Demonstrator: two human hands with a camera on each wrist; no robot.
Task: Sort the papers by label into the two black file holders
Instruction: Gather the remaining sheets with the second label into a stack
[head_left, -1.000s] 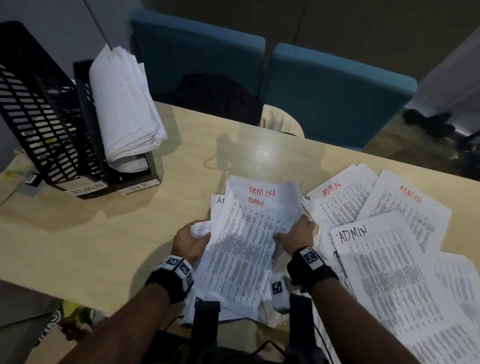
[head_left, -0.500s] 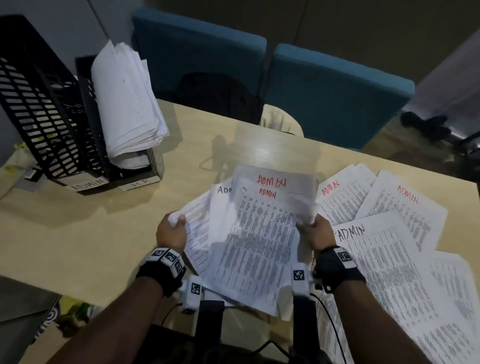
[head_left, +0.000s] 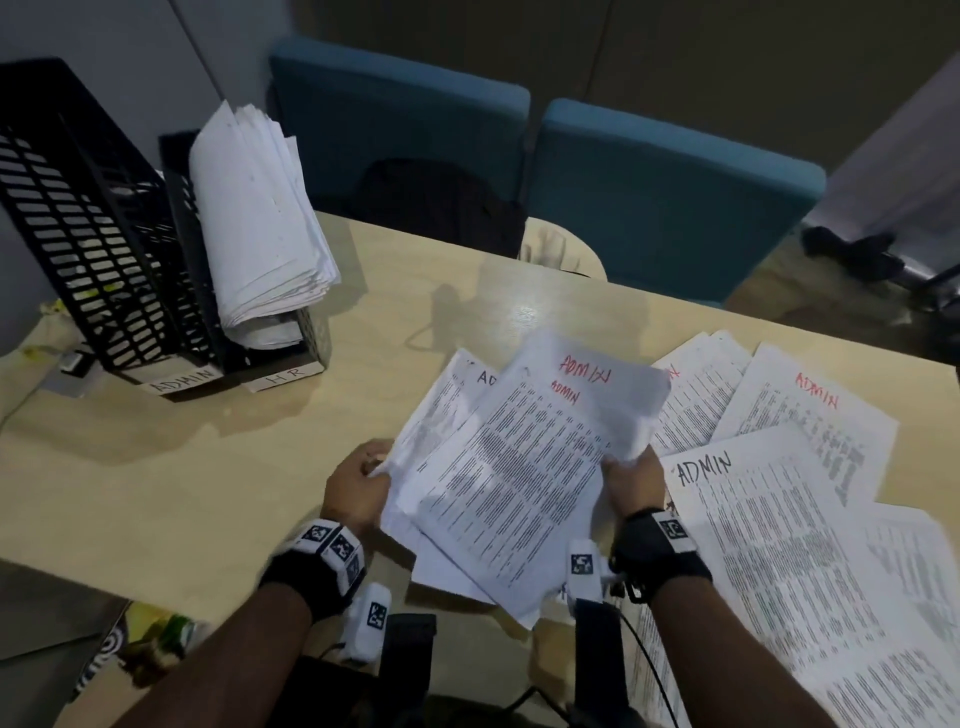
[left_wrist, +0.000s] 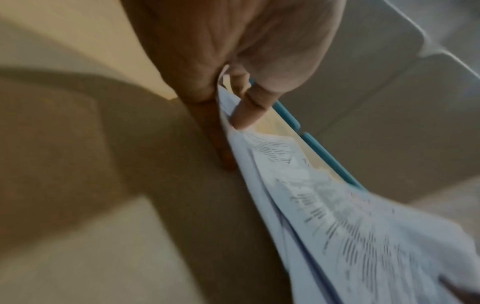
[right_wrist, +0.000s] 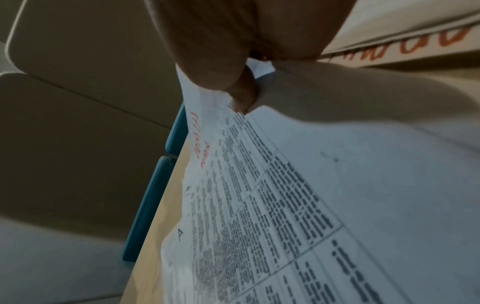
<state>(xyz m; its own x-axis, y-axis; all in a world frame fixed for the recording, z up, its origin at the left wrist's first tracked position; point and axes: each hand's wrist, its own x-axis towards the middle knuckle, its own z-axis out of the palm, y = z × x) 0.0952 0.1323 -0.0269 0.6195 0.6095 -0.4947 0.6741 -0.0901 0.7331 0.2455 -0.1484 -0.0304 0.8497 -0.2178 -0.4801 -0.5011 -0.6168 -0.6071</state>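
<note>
I am holding a loose bundle of papers (head_left: 519, 467) up off the table (head_left: 208, 493) with both hands, one at each side edge. My left hand (head_left: 358, 486) is pinching the bundle's left edge, thumb on top and fingers curled under it; in the left wrist view the sheets (left_wrist: 337, 216) are running out between my thumb and the fingers (left_wrist: 221, 144) beneath. My right hand (head_left: 631, 483) is gripping the right edge the same way, and in the right wrist view the printed top sheet (right_wrist: 285, 195) is coming out from under my curled grip. The sheets are fanning out unevenly, tilting up and away from me, and the ones whose tops are showing are reading "ADMIN" in red or black.

To my right, more papers marked ADMIN (head_left: 779, 545) are lying spread and overlapping on the table, one with black lettering nearest my right wrist, others with red lettering further back.

At the far left of the table the two black file holders are standing side by side, touching. The left one, labelled ADMIN (head_left: 78, 223), is looking empty through its slotted wall. The right one, labelled HR (head_left: 311, 338), is carrying a thick curved stack of white sheets (head_left: 260, 218) that is leaning out over its front.

Two blue chairs (head_left: 649, 208) are standing behind the table's far edge.
</note>
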